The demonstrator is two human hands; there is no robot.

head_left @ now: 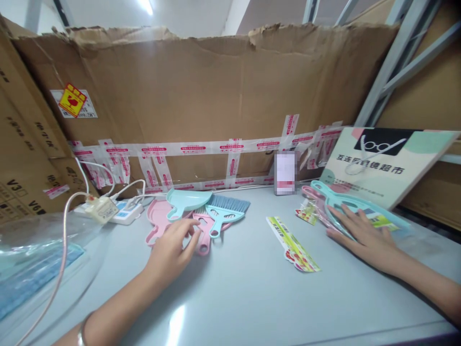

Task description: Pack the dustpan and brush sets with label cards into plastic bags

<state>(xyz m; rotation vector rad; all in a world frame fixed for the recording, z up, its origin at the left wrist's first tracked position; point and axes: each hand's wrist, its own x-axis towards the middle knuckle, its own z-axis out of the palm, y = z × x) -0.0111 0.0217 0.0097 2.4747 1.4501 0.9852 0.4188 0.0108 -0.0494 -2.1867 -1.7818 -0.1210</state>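
Phone pixelated (unreadable), R hand hides pt of turq dustpan under it, L forearm cut off at btm.

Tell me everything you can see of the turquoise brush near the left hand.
The turquoise brush has blue-grey bristles along a flared head, rounded markings or openings in its plastic-looking body, and a short handle ending in a holed loop. It lies with bristles facing away from the person, partly over a pink piece on the table. The left hand is beside it, apparently not touching it.

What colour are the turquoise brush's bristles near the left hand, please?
Greyish blue bristles, clearest in the head view.
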